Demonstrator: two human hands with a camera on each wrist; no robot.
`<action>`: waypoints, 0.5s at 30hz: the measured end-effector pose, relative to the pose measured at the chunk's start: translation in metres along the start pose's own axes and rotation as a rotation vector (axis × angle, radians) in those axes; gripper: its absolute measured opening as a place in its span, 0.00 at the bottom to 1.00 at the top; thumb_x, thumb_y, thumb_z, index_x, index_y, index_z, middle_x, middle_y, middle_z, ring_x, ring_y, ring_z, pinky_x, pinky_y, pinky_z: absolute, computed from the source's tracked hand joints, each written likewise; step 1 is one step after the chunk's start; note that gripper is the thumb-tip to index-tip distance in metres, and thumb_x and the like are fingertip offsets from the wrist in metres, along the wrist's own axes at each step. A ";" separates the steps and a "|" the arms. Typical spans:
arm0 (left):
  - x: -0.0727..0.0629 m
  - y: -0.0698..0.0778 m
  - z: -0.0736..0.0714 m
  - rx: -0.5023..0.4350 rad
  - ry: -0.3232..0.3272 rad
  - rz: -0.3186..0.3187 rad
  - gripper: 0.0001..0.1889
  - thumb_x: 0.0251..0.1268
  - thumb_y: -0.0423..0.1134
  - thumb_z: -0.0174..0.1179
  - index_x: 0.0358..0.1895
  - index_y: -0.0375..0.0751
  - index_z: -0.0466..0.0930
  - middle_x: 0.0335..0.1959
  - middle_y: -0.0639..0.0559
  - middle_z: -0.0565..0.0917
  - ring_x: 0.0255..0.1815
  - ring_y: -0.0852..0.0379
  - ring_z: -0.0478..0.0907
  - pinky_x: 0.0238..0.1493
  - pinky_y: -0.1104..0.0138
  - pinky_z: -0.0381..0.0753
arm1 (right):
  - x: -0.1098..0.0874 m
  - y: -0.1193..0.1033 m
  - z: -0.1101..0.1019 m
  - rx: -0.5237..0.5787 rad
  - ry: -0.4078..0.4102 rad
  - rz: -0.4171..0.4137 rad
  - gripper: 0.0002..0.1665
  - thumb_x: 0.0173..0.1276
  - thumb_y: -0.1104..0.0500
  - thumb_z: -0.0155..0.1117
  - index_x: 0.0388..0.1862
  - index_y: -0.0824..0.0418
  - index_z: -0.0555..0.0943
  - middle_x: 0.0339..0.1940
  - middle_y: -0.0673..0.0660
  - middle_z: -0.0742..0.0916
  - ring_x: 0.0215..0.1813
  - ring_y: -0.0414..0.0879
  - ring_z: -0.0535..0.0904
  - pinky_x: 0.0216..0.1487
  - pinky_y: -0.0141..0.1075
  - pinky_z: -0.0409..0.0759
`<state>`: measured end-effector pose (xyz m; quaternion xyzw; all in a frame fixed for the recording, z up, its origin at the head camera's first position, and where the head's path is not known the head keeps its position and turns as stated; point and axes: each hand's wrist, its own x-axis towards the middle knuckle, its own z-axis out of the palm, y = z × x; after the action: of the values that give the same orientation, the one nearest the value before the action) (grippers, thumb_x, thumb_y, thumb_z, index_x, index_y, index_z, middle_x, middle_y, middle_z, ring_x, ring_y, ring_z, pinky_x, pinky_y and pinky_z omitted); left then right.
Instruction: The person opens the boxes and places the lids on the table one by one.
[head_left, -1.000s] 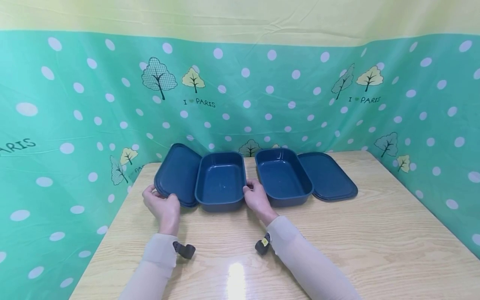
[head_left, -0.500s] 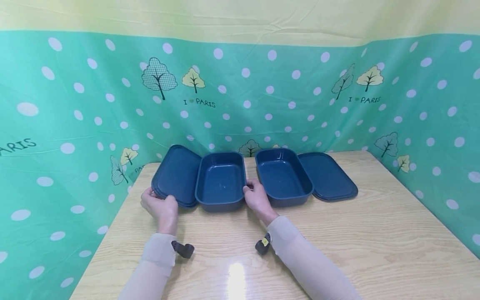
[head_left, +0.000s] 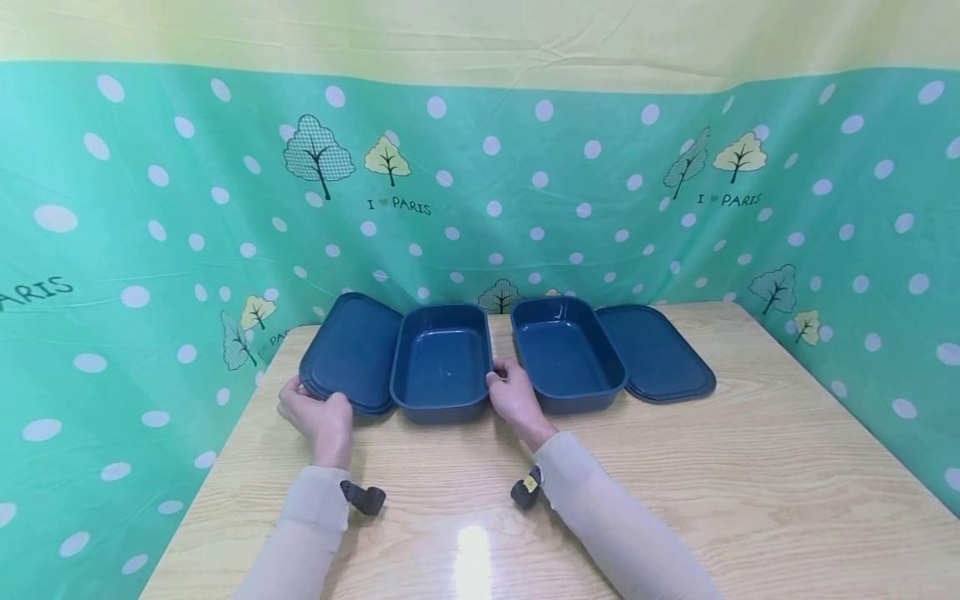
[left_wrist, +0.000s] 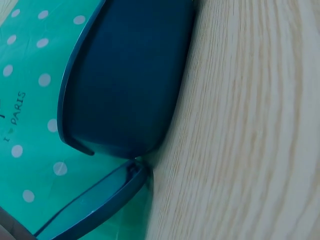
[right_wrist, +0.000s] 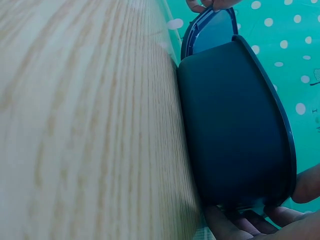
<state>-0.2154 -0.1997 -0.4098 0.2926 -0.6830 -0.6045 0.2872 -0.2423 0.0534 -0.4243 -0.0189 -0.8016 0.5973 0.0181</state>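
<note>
My left hand (head_left: 321,423) holds a dark blue lid (head_left: 352,354) by its near left corner. The lid slants, its left side raised and its right edge low beside a dark blue food container (head_left: 442,367). In the right wrist view the lid (right_wrist: 217,30) stands off the table at an angle behind that container (right_wrist: 235,125). My right hand (head_left: 517,402) grips the container's right side, thumb (right_wrist: 307,184) near the rim and fingers (right_wrist: 222,225) lower against the wall. Some fingertips are hidden. The container stands upright and uncovered.
A second dark blue container (head_left: 566,358) stands to the right, close to my right hand. Another lid (head_left: 660,354) lies beside it, partly under its side. A green dotted cloth (head_left: 480,192) hangs behind the wooden table (head_left: 427,492).
My left hand has shifted slightly left and down, and the lid's raised left side has sunk a little. The right hand and both containers have stayed in place.
</note>
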 end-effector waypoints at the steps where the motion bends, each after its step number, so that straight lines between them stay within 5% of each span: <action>1: 0.001 -0.001 0.000 0.002 0.002 -0.001 0.37 0.44 0.18 0.45 0.65 0.39 0.58 0.56 0.47 0.57 0.52 0.53 0.62 0.50 0.66 0.65 | 0.000 0.000 0.000 0.000 -0.002 0.002 0.21 0.74 0.61 0.48 0.62 0.67 0.71 0.58 0.62 0.77 0.61 0.53 0.71 0.63 0.47 0.69; 15: 0.011 -0.006 -0.004 0.003 0.001 -0.052 0.37 0.45 0.19 0.45 0.67 0.39 0.58 0.58 0.45 0.57 0.53 0.53 0.62 0.50 0.67 0.67 | 0.000 -0.001 0.000 0.013 0.004 -0.001 0.20 0.73 0.62 0.49 0.61 0.68 0.71 0.57 0.62 0.78 0.60 0.53 0.72 0.62 0.47 0.71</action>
<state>-0.2198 -0.2112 -0.4150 0.3108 -0.6760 -0.6106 0.2713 -0.2421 0.0528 -0.4237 -0.0193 -0.7976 0.6025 0.0201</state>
